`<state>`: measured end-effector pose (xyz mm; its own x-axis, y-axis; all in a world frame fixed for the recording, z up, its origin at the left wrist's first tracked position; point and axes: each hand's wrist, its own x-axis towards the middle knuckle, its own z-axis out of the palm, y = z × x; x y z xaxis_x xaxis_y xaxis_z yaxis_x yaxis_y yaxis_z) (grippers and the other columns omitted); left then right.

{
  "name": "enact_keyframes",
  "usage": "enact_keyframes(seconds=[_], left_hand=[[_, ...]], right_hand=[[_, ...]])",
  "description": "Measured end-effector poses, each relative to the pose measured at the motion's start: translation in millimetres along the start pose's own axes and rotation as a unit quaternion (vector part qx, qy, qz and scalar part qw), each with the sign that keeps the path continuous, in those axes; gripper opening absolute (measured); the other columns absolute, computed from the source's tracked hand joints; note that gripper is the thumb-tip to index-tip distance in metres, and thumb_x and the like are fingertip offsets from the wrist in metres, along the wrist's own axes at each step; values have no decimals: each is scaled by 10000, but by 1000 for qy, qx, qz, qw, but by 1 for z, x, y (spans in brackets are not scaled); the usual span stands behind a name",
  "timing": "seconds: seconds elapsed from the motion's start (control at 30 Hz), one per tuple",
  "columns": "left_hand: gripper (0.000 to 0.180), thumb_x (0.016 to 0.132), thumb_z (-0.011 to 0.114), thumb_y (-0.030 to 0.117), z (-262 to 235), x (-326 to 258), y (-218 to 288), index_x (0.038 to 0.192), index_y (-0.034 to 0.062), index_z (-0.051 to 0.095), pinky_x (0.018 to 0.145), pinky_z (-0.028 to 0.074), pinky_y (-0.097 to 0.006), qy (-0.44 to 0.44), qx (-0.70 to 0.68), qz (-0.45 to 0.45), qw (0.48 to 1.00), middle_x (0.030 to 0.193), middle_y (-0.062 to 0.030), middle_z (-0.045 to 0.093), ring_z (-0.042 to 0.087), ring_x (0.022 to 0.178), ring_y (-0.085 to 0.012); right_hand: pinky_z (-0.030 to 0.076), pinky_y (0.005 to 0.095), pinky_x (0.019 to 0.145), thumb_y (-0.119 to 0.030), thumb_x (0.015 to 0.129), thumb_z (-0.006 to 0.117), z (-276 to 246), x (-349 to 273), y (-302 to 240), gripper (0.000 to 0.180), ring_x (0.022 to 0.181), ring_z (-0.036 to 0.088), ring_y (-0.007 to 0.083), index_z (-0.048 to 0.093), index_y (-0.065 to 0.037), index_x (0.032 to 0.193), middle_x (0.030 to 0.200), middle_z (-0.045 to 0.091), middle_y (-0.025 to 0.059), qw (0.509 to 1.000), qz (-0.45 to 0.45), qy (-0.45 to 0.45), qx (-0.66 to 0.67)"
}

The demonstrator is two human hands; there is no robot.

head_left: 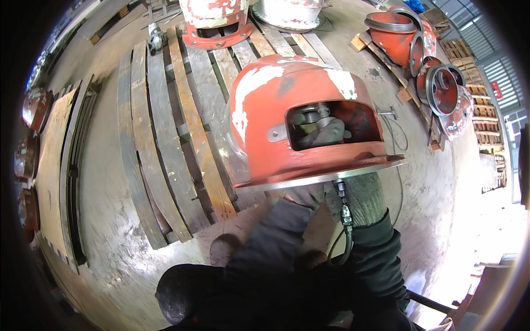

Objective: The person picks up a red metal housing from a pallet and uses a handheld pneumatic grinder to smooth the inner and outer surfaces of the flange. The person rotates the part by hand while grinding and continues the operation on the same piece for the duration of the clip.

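A red, cone-like metal casting [265, 105] with white patches lies on its side in front of me, its bright flange edge toward me. Both my hands wear grey gloves and reach under that flange. My right hand [364, 199] closes around an air tool whose body is mostly hidden; its hose fitting [345, 214] sticks out between my hands. My left hand [305, 194] is beside it, against the flange's underside, with its fingers out of sight. Through the casting's window, grey rounded shapes [326, 131] show inside; I cannot tell glove from tool there.
The casting rests by a slatted wooden pallet [190, 160]. More castings stand at the far end [215, 25] and on a pallet at right [392, 33]. A hose [400, 138] lies on the floor at right. Another pallet [52, 171] with reddish parts beside it is at left.
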<state>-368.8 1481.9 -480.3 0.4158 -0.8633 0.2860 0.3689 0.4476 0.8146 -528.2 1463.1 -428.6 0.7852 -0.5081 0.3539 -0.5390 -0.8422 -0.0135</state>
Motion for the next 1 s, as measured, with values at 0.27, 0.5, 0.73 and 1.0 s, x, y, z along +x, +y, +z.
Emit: enact_keyframes(seconds=[0.27,0.5,0.73,1.0], left_hand=[[198,1092,435,261,9,6,-36,972,107,473,786,445,-286,-17,102,36,994,915,1,460,492,845,-136],[203,1094,432,273,-3,-1,-40,968,116,448,770,433,-289,-3,84,-54,995,917,4,443,465,836,-139],[200,1095,437,284,16,-6,-38,988,117,452,780,435,-294,24,70,-3,997,931,2,448,468,846,-147],[206,1100,437,308,13,-17,-41,1094,108,486,857,452,-301,-5,-84,-39,996,1001,-10,478,494,920,-160]], right_hand=[[491,580,913,-215,797,722,-20,9,-10,397,1034,603,476,635,-77,1159,1070,642,218,995,-17,17,92],[489,576,934,-145,802,709,-34,22,-15,390,1045,604,471,630,-73,1177,1116,632,214,991,-47,18,123],[502,567,932,-143,815,694,-21,14,-3,376,1079,615,466,652,-69,1181,1121,652,224,992,-56,44,104],[514,558,871,-173,820,674,-1,3,17,292,997,634,451,671,-49,1084,1040,658,226,998,-30,-48,21]])
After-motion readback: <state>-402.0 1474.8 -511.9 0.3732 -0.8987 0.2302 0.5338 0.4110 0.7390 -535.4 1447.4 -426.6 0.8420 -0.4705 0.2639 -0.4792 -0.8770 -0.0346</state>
